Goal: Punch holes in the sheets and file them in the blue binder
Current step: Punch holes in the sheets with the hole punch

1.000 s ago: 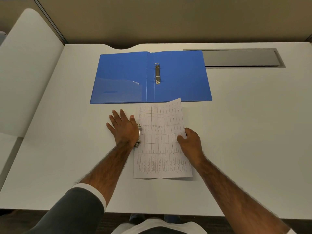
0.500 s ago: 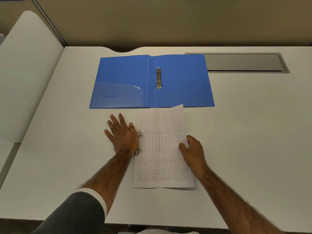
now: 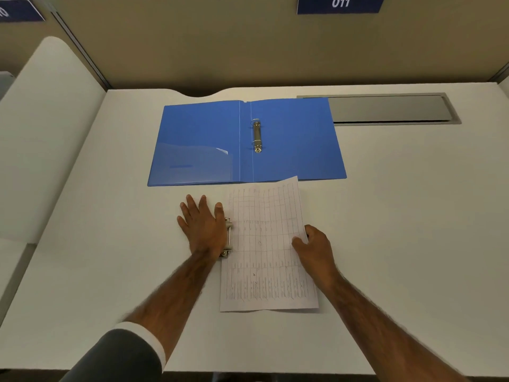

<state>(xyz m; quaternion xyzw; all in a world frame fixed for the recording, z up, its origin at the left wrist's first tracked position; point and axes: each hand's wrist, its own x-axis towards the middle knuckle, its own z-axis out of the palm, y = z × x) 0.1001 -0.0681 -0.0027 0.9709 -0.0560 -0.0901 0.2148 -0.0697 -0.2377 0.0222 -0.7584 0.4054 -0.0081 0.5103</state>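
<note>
While the left hand (image 3: 202, 226) lies flat w/ fingers spread on top of the hole punch (image 3: 228, 237), the palm covers most of the punch, so only its metal edge shows at the hand's right side. This hand is fully open and grips nothing; it only presses down. The sheets (image 3: 265, 249), printed w/ a table grid, lie on the white desk (image 3: 399, 230) w/ their left edge inside the punch, approx. at the middle of that edge. I cannot tell how many sheets are in the stack.

The right hand (image 3: 314, 250) is half closed at the right edge of the sheets; the thumb lies on top of the paper and the other fingers are curled at the edge, so it holds the sheets there.

The blue binder (image 3: 297, 139) is open and flat on the desk, just behind the sheets; the far right corner of the paper overlaps the binder's near edge. Its ring mechanism (image 3: 257, 136) sits next to the spine, and the rings look closed, but it is too small to be sure. A clear pocket (image 3: 192, 164) is on the left inside cover. A grey cable hatch (image 3: 391, 108) in the desk is just right of the binder; the binder's corner touches it. A sign w/ no. 011 (image 3: 340, 3) hangs on the partition behind.
</note>
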